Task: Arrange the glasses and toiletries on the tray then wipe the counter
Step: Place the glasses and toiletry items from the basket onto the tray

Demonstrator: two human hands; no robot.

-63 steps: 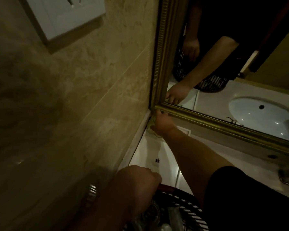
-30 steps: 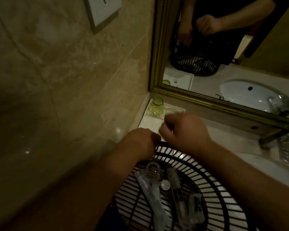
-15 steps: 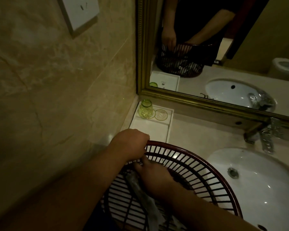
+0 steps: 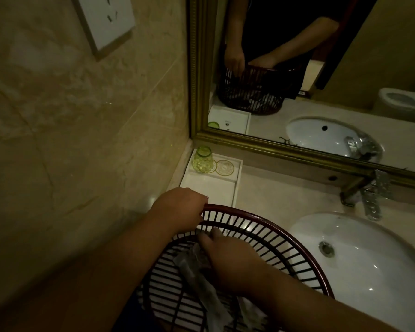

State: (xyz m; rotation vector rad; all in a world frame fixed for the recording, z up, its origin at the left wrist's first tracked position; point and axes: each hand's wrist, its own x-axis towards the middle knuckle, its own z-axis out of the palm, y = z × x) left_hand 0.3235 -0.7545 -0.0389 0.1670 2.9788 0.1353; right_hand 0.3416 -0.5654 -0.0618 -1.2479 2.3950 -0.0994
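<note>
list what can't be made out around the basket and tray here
- Head view: the right hand covers its own fingertips, so a grip on the wrapped packet cannot be told.
- Near end of tray: hidden behind left hand and basket rim.
- Basket's near side: cut off by bottom edge.

Basket contents unclear
The basket [image 4: 261, 219] runs off the bottom edge; the right grip [image 4: 230, 259] hides its fingertips among blurred packets [image 4: 201, 281].

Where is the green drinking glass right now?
In the head view, the green drinking glass stands in the far left corner of the white rectangular tray, below the gold mirror frame, a gold-rimmed round coaster immediately right of it.
</note>
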